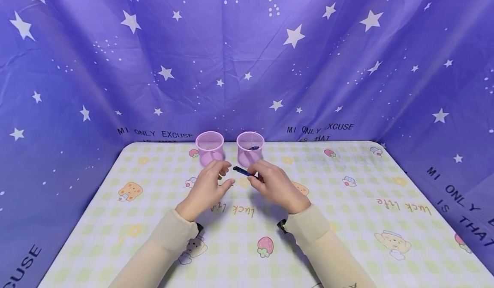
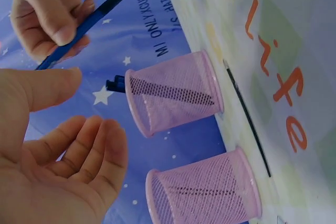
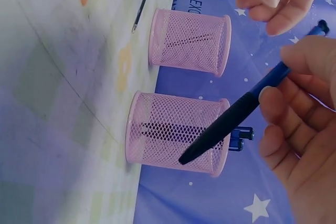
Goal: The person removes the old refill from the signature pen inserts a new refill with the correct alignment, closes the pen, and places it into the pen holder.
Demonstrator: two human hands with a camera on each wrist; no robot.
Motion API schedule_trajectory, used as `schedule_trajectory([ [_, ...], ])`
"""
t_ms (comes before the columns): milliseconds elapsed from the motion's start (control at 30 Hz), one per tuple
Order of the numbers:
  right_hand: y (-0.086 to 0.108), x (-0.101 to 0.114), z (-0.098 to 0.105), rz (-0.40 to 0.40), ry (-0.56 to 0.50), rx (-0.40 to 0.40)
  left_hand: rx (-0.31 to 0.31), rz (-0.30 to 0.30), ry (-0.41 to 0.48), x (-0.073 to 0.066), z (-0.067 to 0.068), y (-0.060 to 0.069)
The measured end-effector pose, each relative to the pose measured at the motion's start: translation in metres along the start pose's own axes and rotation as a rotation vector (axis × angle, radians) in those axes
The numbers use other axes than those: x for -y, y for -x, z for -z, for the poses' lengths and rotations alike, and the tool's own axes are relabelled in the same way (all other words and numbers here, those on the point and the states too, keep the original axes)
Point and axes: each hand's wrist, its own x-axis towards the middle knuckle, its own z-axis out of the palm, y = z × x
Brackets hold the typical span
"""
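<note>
My right hand (image 1: 278, 186) pinches a blue pen (image 3: 223, 127) with a dark grip between thumb and fingers, holding it above the table. Beside it my left hand (image 1: 208, 188) has its fingers loosely bent and holds nothing; the pen's end is close to its fingertips. Behind the hands stand two pink mesh cups. Blue pens (image 3: 242, 139) stick out of the right cup (image 1: 244, 156). Through the mesh of the left cup (image 2: 210, 182) a thin dark stick shows. A thin dark pen refill (image 2: 248, 119) lies on the table before the cups, hidden in the head view.
A checked tablecloth (image 1: 339, 219) with cartoon prints covers the table. Purple curtains (image 1: 231, 43) with white stars hang behind it and at both sides. The cups stand near the table's back edge, close to the curtain.
</note>
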Motion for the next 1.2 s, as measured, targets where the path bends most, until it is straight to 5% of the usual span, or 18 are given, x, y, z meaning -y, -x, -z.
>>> schedule_trajectory([
  [333,-0.006,-0.005,0.012,0.043,-0.072,-0.108,-0.04,0.042,0.029,0.004,-0.014,-0.018],
  [800,-0.012,-0.014,0.014,-0.007,-0.151,-0.195,0.022,0.164,0.055,0.013,-0.036,-0.04],
  [1200,-0.023,-0.02,0.022,0.044,-0.214,-0.321,0.011,0.211,-0.019,0.016,-0.045,-0.054],
])
